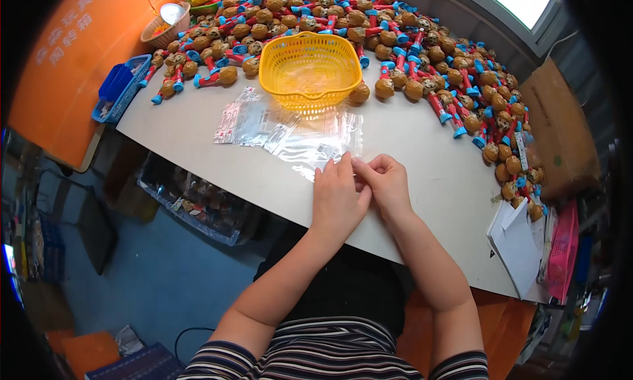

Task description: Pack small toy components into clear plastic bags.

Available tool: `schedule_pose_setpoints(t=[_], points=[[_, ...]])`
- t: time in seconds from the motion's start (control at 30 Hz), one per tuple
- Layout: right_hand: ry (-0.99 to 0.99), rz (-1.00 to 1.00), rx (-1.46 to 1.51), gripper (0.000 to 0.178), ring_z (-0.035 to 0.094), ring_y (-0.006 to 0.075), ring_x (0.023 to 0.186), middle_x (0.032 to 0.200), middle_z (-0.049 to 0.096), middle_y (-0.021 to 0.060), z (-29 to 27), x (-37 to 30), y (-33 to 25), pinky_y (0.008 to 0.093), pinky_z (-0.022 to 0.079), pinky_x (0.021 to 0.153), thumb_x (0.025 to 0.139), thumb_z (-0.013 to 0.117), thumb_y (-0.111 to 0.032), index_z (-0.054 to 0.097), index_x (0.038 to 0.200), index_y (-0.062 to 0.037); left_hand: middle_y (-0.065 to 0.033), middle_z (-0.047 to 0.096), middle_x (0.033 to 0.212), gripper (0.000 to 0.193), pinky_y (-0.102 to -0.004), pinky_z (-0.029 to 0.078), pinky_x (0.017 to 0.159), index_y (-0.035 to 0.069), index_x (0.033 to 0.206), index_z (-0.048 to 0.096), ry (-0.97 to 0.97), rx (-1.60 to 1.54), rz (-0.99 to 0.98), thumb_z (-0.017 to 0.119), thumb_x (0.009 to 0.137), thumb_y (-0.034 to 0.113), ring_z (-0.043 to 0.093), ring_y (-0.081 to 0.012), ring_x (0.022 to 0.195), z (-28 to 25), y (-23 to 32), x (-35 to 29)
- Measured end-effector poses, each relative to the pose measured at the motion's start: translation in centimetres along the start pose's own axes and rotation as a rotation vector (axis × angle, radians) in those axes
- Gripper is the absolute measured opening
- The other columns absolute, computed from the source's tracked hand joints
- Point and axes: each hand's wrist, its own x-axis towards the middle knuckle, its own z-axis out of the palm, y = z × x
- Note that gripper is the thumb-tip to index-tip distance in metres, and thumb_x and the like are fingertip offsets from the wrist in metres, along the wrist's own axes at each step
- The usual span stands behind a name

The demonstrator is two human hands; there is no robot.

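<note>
Several flat clear plastic bags (313, 141) with printed edges lie overlapped in the middle of the white table, partly in front of the yellow basket. My left hand (336, 198) rests with its fingers stretched out over the near edge of the bags. Close beside it, my right hand (389, 185) has thumb and forefinger pinched together at the near right corner of a clear bag. The tips of those fingers are partly hidden. The yellow perforated plastic basket (273, 86) stands just beyond the bags; no toys show in it.
A big heap of toys (409, 86) with brown round heads and red-and-blue handles covers the table's far and right sides. A blue basket (137, 76) stands at the left edge. White papers (517, 241), a pink basket (562, 251) and a cardboard box (560, 129) are at right.
</note>
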Motion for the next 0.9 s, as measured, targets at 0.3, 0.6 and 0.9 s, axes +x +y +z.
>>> schedule_pose_setpoints(t=[0.3, 0.6, 0.9], points=[[-0.132, 0.143, 0.077, 0.023, 0.068, 0.0159, 0.08, 0.093, 0.07, 0.0139, -1.0, -1.0, -1.6, 0.0262, 0.057, 0.076, 0.094, 0.068, -0.018, 0.063, 0.094, 0.0047, -0.0212, 0.065, 0.117, 0.035, -0.0624, 0.034, 0.106, -0.003, 0.115, 0.061, 0.126, 0.159, 0.048, 0.065, 0.083, 0.011, 0.055, -0.044, 0.12, 0.4, -1.9, -0.2], [-0.24, 0.132, -0.288, 0.022, 0.068, 0.0127, 0.078, 0.09, 0.071, 0.0079, -2.2, 0.8, -2.8, 0.0255, 0.054, 0.067, 0.094, 0.066, -0.02, 0.065, 0.098, 0.0014, -0.0128, 0.061, 0.089, 0.015, -0.0399, 0.048, 0.076, 0.002, 0.093, 0.066, 0.284, 0.165, 0.127, 0.064, 0.079, -0.001, 0.06, -0.0325, 0.084, -1.4, -2.9, 0.1], [0.259, -0.956, -1.697, 0.047, 0.048, 0.0335, 0.131, 0.138, 0.054, 0.0108, -7.4, 17.3, -5.7, 0.0478, 0.042, 0.105, 0.084, 0.063, -0.001, 0.057, 0.127, -0.0171, -0.0102, 0.057, 0.08, 0.009, -0.0391, 0.048, 0.068, 0.004, 0.086, 0.065, 0.145, 0.064, 0.236, 0.07, 0.078, 0.002, 0.058, -0.0297, 0.075, -1.0, -2.7, -0.5]])
